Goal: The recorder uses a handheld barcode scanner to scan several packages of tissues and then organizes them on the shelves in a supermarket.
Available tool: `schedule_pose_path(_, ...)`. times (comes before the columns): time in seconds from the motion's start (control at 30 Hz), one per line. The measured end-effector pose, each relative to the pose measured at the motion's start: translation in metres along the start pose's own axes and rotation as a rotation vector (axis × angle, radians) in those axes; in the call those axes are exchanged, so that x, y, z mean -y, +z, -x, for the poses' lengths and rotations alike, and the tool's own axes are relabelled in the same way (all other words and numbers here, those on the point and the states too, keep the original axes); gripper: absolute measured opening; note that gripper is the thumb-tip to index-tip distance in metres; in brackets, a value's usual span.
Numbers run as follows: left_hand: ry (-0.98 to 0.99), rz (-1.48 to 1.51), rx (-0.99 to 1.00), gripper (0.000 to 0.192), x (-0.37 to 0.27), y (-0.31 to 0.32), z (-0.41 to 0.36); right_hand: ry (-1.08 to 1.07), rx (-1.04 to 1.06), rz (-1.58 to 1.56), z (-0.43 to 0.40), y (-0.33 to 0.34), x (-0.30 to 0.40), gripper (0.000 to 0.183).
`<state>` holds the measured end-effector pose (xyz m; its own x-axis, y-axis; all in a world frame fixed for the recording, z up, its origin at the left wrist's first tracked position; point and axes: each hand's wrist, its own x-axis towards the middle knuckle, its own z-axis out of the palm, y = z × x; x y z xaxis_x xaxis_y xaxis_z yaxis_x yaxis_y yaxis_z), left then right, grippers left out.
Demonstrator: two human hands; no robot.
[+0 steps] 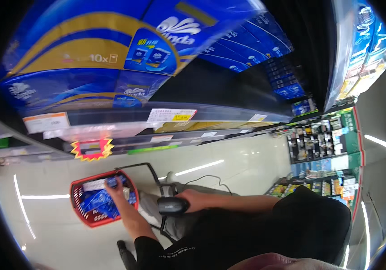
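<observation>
My left hand is at the red plastic shopping basket, its fingers around a small dark-blue pack. Inside the basket lie several blue plastic-wrapped packs and a white box-like item. To the right, my right hand grips a rounded black handle piece. Black bars run from beside that piece towards the basket's rim. The fingers of the right hand are partly hidden by the black piece.
Close in front is a store shelf with large blue Vinda tissue packs and price tags. A red-and-yellow starburst sign hangs off its edge. Another stocked rack stands right. A thin dark cable loops near my legs.
</observation>
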<state>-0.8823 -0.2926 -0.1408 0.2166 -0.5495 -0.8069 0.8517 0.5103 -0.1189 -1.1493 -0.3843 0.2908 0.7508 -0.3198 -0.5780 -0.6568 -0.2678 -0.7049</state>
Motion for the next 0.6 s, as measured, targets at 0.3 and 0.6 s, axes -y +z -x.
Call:
schedule_pose_path(0.3,-0.237,-0.047,-0.024,0.054,0.061,0.045,0.192,-0.231,0.097,0.162,0.014,0.005,0.043,0.066)
schedule_pose_path(0.6,-0.155,-0.683,0.108,0.025,0.108,0.066,0.356,-0.287,0.131,0.175,0.078,-0.052,0.030,0.046)
